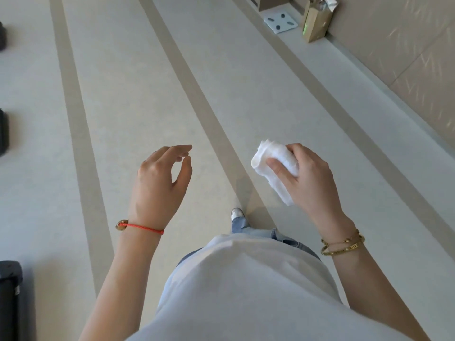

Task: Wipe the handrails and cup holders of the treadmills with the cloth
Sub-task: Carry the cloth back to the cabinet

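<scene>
Ahead, we see wide pale floor [138, 99] with darker tan stripes running away from us, bare between the dark shapes at the left edge and the wall [403, 45] on the right. Our right hand [310, 175] grips the cloth [273, 168], a soft white folded wad with its ends sticking out above and below the fingers, held in the air well above the floor. Our left hand [160, 183] holds nothing, its fingers loosely bent. A red cord bracelet [142, 227] circles the left wrist and gold bangles [343, 244] the right. By the wall stand a brown paper bag [316, 23] and a flat white square scale [280, 24]. The dark shapes [3, 131] at the left are cut off, and we cannot tell what they are.
</scene>
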A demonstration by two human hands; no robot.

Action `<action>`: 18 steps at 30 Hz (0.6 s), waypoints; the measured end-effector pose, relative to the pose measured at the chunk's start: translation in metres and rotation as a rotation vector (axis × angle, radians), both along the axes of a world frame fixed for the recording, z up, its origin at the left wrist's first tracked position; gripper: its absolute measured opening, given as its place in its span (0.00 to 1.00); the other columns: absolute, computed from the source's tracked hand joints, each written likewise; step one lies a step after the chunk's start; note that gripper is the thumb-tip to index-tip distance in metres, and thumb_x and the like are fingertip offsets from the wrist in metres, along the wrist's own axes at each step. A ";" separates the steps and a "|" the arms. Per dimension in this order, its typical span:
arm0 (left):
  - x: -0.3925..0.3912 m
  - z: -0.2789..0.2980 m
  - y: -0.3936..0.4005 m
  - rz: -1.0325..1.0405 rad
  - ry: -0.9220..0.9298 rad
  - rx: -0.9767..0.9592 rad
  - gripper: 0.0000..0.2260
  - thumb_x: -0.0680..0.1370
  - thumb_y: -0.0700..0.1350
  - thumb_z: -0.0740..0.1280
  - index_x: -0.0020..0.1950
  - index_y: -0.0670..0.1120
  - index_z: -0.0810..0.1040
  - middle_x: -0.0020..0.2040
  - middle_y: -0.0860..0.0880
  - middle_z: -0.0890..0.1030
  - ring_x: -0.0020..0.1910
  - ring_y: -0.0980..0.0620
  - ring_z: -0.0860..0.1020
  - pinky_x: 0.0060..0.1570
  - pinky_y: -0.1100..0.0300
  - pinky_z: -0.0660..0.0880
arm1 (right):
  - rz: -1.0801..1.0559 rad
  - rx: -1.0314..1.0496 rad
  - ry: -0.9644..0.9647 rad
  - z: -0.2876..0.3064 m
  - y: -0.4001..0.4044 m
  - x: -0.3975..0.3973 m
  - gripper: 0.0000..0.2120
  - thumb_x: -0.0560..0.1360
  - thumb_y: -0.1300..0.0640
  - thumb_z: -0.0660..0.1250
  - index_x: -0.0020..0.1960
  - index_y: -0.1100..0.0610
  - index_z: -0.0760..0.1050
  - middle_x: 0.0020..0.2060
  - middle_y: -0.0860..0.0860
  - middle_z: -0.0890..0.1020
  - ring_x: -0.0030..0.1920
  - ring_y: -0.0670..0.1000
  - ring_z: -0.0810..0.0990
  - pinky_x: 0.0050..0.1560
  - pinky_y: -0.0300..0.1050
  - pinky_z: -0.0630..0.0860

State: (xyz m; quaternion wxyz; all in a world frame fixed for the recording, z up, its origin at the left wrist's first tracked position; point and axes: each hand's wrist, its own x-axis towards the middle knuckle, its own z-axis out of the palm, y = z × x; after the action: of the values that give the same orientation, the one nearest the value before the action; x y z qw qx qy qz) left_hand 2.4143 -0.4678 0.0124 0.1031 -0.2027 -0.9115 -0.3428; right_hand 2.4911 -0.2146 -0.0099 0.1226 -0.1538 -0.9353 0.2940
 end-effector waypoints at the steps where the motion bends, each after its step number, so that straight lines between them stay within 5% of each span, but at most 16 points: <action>1: -0.020 0.002 0.008 0.007 0.005 0.004 0.09 0.80 0.38 0.65 0.58 0.41 0.82 0.49 0.47 0.83 0.48 0.50 0.82 0.51 0.57 0.77 | 0.008 0.001 -0.002 0.003 0.009 -0.022 0.21 0.76 0.36 0.61 0.48 0.55 0.73 0.41 0.49 0.79 0.42 0.52 0.77 0.41 0.48 0.74; 7: -0.124 0.007 0.046 0.034 0.011 0.002 0.09 0.79 0.38 0.66 0.57 0.42 0.82 0.49 0.48 0.84 0.47 0.51 0.82 0.49 0.63 0.75 | 0.069 0.020 0.007 0.018 0.049 -0.138 0.23 0.76 0.34 0.58 0.48 0.55 0.73 0.41 0.49 0.79 0.42 0.51 0.77 0.40 0.48 0.75; 18: -0.339 -0.018 0.103 0.033 0.038 0.035 0.09 0.79 0.39 0.65 0.56 0.42 0.82 0.48 0.47 0.84 0.46 0.50 0.82 0.49 0.55 0.78 | 0.062 0.017 -0.005 -0.005 0.108 -0.345 0.22 0.75 0.35 0.60 0.47 0.55 0.73 0.40 0.48 0.79 0.41 0.50 0.77 0.40 0.48 0.75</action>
State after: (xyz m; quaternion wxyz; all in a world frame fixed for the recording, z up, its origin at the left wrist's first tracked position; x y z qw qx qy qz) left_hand 2.0748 -0.3647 -0.0052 0.1294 -0.1922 -0.9064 -0.3531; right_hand 2.1459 -0.1066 -0.0153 0.1125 -0.1245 -0.9425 0.2891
